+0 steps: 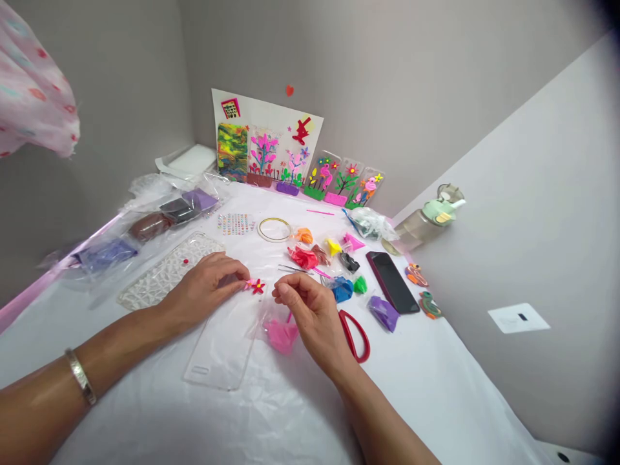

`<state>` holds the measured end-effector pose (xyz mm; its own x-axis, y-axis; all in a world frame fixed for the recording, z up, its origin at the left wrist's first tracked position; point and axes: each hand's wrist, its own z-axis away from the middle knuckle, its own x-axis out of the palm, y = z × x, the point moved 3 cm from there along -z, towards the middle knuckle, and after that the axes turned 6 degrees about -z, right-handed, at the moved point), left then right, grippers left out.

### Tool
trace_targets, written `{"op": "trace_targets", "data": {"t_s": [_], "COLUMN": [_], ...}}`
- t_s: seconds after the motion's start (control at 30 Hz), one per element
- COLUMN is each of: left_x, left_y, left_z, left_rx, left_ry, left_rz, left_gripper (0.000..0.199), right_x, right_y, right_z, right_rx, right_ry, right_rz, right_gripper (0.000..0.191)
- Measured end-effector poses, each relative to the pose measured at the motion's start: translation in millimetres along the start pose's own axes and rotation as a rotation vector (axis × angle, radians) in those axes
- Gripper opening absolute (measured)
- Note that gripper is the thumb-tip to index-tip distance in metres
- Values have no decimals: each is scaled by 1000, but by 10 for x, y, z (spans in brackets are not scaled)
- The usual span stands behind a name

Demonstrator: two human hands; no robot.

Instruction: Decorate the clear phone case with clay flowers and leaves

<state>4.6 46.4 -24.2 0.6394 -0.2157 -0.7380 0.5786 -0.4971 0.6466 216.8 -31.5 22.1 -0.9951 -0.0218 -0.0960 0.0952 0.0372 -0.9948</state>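
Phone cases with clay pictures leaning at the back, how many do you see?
3. All stand in a row by the wall, right of the white poster: a flamingo case, a red-flower case, and a pink-bird case at the end. Others could be hidden.

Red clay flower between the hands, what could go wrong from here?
The small flower sits right at the left hand's fingertips, so it could get squashed or knocked loose. The right hand hovers just above the pink clay and could press into it, or bump the red-handled scissors lying beside that wrist.
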Motion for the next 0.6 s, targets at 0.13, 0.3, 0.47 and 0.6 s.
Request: {"op": "trace_targets", "data": {"t_s": [0.13,0.3,0.47,0.6], "left_x": [-6,-1,4,15], "left_y": [3,-30,-55,-49], "left_z": [-2,11,46,59], "left_rx": [20,54,80,75], "left_ry": [33,29,28,1], "left_rz": [-16,-62,-97,-107], "left_gripper": [29,27,29,27], "right_x": [0,-1,-5,-18], "right_y": [-6,-24,-29,-30], "right_z": [7,12,5,0], "right_rx": [2,7,4,6], "right_ry": [-8,-11,-7,9], "right_rz": [4,11,6,-5], "right_gripper": [27,26,25,24]}}
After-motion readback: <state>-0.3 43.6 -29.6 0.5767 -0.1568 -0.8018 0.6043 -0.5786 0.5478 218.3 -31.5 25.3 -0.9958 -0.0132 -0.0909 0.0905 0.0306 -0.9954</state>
